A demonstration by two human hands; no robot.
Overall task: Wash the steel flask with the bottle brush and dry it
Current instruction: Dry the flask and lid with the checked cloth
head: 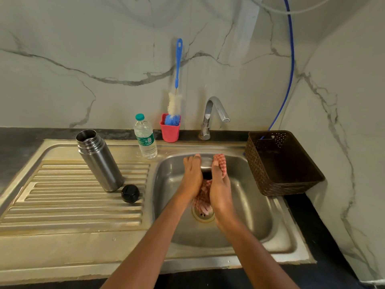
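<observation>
The steel flask (100,160) stands upright and uncapped on the ribbed drainboard, left of the basin. Its black stopper (130,193) lies beside the flask's base. Over the sink basin (245,205) my left hand (192,177) holds a small steel cup (206,163), the flask's cap. My right hand (218,188) presses a red checked cloth (221,163) round that cup, and the cloth's tail hangs down between my palms. The blue-handled bottle brush (177,80) stands bristles-down in a pink cup (170,131) against the wall.
A clear plastic water bottle (145,138) with a green cap stands at the basin's back left corner. The chrome tap (212,115) rises behind the basin with no water running. A dark brown perforated basket (281,163) sits on the counter to the right.
</observation>
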